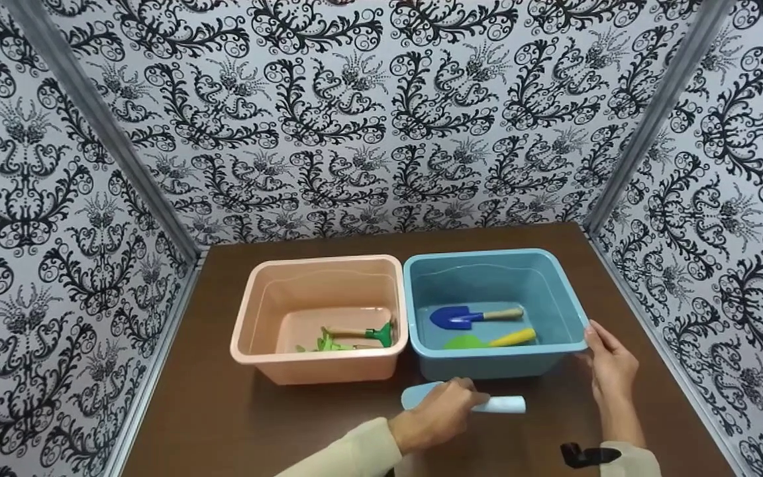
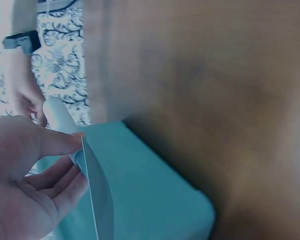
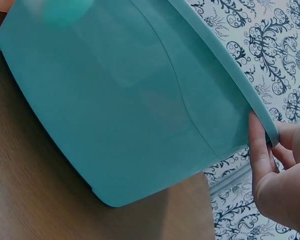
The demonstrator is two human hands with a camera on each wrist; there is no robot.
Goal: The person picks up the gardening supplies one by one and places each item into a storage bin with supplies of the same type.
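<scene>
My left hand (image 1: 438,414) pinches a light blue toy shovel (image 1: 507,404) near where blade meets handle, in front of the tubs. Its thin blade (image 2: 101,192) shows edge-on in the left wrist view, the pale handle pointing away. With fingers and thumb on either side, my right hand (image 1: 610,364) grips the rim of the blue tub (image 1: 487,368) at its front right corner; the same grip shows in the right wrist view. Inside that tub lie a blue trowel (image 1: 454,318) with a wooden handle and a green shovel (image 1: 466,342) with a yellow handle.
A peach tub (image 1: 328,372) stands left of the blue one, rims nearly touching. It holds a green rake (image 1: 383,334) with a wooden handle and light green pieces (image 1: 326,342), partly hidden by the front wall. Patterned walls (image 1: 381,132) enclose the brown table (image 1: 203,397).
</scene>
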